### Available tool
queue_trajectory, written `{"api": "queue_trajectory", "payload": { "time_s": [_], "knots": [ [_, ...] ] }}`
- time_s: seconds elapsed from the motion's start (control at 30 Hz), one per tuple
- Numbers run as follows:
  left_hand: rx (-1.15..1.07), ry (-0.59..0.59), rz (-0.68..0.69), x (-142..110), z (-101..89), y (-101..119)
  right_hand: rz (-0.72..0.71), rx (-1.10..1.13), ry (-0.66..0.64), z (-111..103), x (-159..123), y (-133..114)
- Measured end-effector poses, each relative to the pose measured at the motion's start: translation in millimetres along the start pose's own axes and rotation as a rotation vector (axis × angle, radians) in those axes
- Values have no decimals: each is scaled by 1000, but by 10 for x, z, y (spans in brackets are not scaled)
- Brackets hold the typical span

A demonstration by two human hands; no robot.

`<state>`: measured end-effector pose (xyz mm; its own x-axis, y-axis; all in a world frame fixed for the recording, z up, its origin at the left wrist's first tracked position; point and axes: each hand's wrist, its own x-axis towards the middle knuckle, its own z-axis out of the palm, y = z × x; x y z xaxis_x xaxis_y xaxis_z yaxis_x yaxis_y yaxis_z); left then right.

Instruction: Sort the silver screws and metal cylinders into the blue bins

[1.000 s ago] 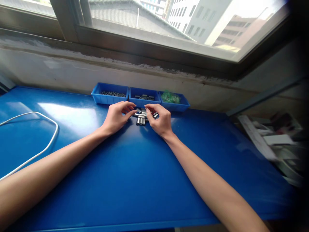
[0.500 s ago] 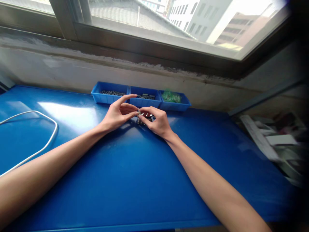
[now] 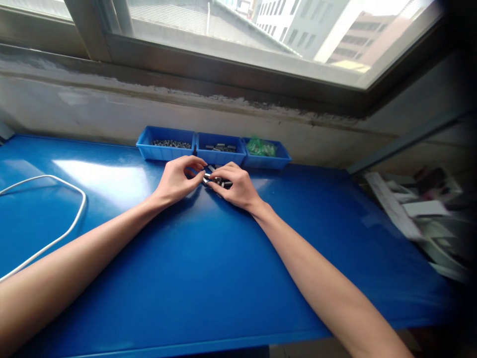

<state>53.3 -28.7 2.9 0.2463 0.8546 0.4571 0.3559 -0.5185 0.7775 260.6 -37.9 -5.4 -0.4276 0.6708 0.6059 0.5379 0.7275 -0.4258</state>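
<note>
Several small metal cylinders (image 3: 226, 184) lie in a loose pile on the blue table, partly covered by my right hand (image 3: 238, 185). Its thumb and fingers are closed on a short, shiny metal cylinder (image 3: 207, 175). Just left of it is my left hand (image 3: 178, 176), thumb and fingers curled toward each other, the thumb tip at the end of that cylinder. What its fingers hold is too small to make out. A dark upright piece (image 3: 195, 150) shows just above the left fingers; whether the hand touches it I cannot tell.
Three blue bins stand behind my hands: the left bin (image 3: 149, 151) and middle bin (image 3: 219, 157) hold small metal parts, the right bin (image 3: 266, 162) a green bag. A white cable (image 3: 80, 209) loops across the left of the blue table (image 3: 194, 278). Clutter (image 3: 425, 209) sits at right.
My left index finger, raised and stretched out before, has curled down toward the thumb. My right hand has lowered slightly to the pile. The dark upright piece now shows above the left fingers.
</note>
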Motion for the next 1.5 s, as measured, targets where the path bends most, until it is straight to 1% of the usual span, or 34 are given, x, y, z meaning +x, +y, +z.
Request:
{"api": "queue_trajectory", "payload": {
  "time_s": [0.07, 0.17, 0.33, 0.4, 0.47, 0.53, 0.6, 0.67, 0.73, 0.8, 0.87, 0.93, 0.97, 1.03, 1.1, 1.13, 1.2, 1.27, 1.37, 1.5],
  "knots": [
    [124, -69, 73, -18, -29, 16, 4, 12, 5, 3, -1, 12],
    [208, -171, 150, -40, -75, 0, 0, 25, 3, 2, -1, 25],
    [282, -266, 256, -24, -128, -90, -14, 13, -7, -10, -10, 29],
    [281, -283, 260, -12, -137, -114, -15, 4, -17, -18, -12, 21],
    [251, -283, 219, -5, -144, -119, -12, -2, -15, -29, -9, 6],
    [180, -248, 138, -2, -148, -104, -11, 5, -4, -40, -3, -13],
    [57, -204, 30, 1, -142, -73, -8, 29, 13, -50, 4, -37],
    [-103, -200, -68, 5, -119, -33, 10, 82, 33, -56, 6, -63],
    [-240, -224, -129, 8, -87, 0, 70, 169, 49, -56, 5, -86],
    [-277, -199, -145, 9, -56, 18, 173, 260, 68, -53, 6, -96],
    [-180, -118, -116, 6, -35, 19, 285, 322, 106, -51, 15, -80],
    [5, -71, -33, 1, -23, 3, 368, 336, 183, -53, 43, -34],
    [104, -76, 28, -3, -17, -10, 396, 329, 237, -56, 65, 1],
    [264, -137, 164, -12, -3, -43, 438, 302, 377, -67, 121, 87],
    [352, -208, 269, -23, 18, -77, 473, 303, 505, -81, 186, 180],
    [371, -237, 295, -27, 28, -93, 504, 319, 536, -89, 215, 222],
    [385, -263, 310, -34, 44, -116, 547, 323, 557, -103, 261, 290],
    [385, -263, 303, -34, 51, -130, 560, 308, 546, -111, 283, 326],
    [393, -256, 290, -27, 48, -137, 534, 280, 526, -106, 286, 327],
    [396, -238, 254, -16, 36, -127, 494, 288, 480, -79, 276, 261]
  ]
}}
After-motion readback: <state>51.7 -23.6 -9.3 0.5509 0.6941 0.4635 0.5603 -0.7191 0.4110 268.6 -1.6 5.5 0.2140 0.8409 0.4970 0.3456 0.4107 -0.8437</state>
